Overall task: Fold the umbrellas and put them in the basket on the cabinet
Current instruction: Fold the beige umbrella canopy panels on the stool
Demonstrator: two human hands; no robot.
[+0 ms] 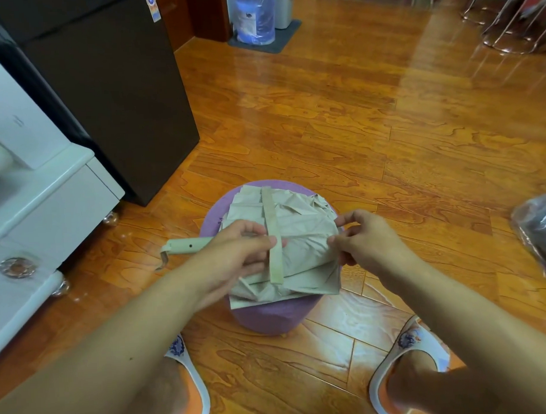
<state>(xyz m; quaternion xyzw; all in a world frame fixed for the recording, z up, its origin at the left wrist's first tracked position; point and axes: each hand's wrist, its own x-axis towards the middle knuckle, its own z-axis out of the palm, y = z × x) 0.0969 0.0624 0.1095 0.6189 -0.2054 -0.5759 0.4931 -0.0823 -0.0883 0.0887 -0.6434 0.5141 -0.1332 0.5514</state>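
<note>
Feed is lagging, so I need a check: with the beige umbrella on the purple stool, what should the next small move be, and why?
Probably wrap the strap around the bundle. The umbrella cloth lies loose and creased on the stool. The left hand holds it near the handle, thumb on the strap, which lies unfastened across the top. The right hand pinches the cloth edge, so it can gather the folds tight first.

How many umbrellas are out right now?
1 in plain view: the beige umbrella, resting on a purple stool, held by the left hand and right hand. Others may lie outside the picture.
</note>
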